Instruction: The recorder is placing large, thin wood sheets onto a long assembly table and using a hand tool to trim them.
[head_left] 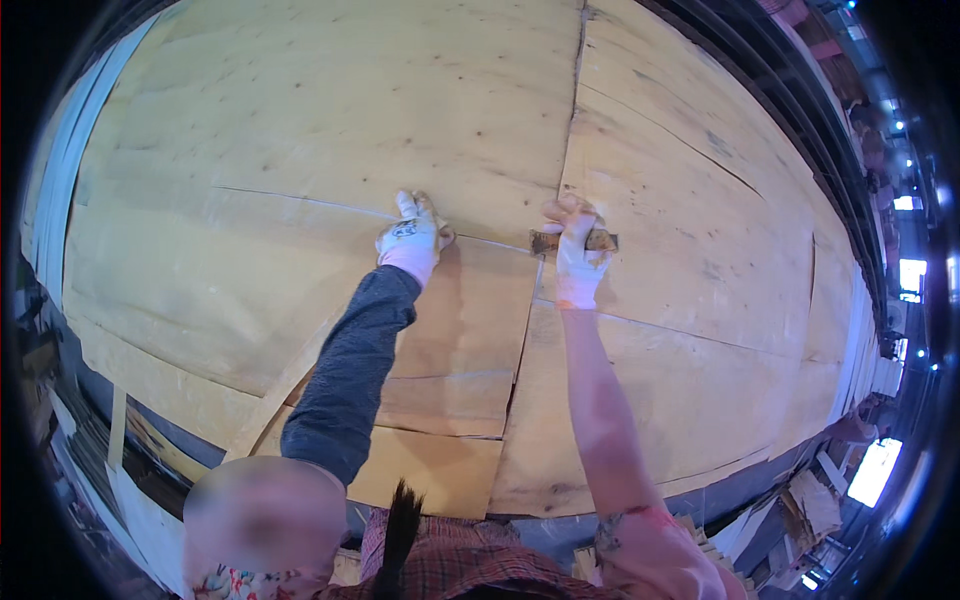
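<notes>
Large pale veneer sheets (330, 110) lie overlapping across a wide work surface. My left hand (412, 240), in a white glove with a dark grey sleeve, rests flat on the edge of one veneer sheet (470, 300) near the middle. My right hand (577, 255), also white-gloved and on a bare arm, is closed on a small dark brown strip (603, 241). It holds the strip at the seam between two sheets. The seam (572, 120) runs away from me between the two hands. Smaller veneer pieces (440, 400) overlap below my left forearm.
Stacked veneer edges (60, 170) line the left rim. Dark rails (800, 110) run along the far right side of the surface. Wood scraps (810, 500) lie on the floor at the lower right, near bright lights (875, 470).
</notes>
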